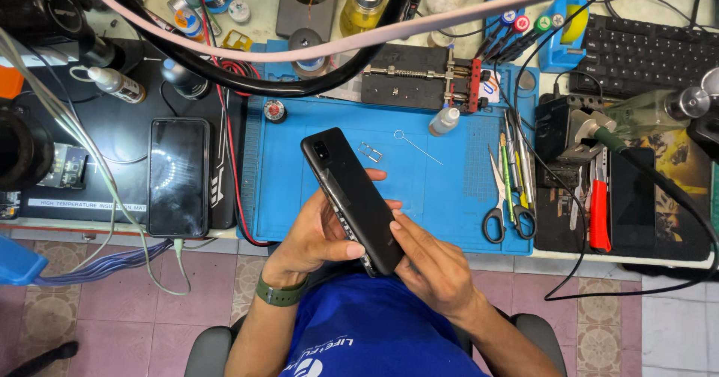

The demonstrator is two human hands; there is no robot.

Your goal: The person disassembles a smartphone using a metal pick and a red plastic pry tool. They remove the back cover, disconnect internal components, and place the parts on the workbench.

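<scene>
both hands are holding a black phone [352,197] above the near edge of the blue mat [449,190], its back facing up and its camera end pointing away and to the left. the left hand [318,238] is cupping the phone from below and from the left side, its fingers curling around the edge where a thin gap with inner parts is showing; its thumb is lying across the lower end. the right hand [431,261] is gripping the lower right side, fingertips pressing against the back cover. a green watch band [281,293] is sitting on the left wrist.

on the mat just beyond the phone, a small sim tray [370,152] is lying beside an ejector pin [418,146], the two near but apart. a small white bottle [443,121] is standing further back, in front of a black clamp fixture [419,85]. along the right side of the mat, scissors [496,208] and a row of tweezers [517,167] are lying side by side. a second phone [178,176] is lying screen up on the black mat [112,152] to the left, well apart from the hands. a red-handled tool [599,216] is resting to the right of the blue mat, and a keyboard [644,51] is sitting at the far right.
</scene>
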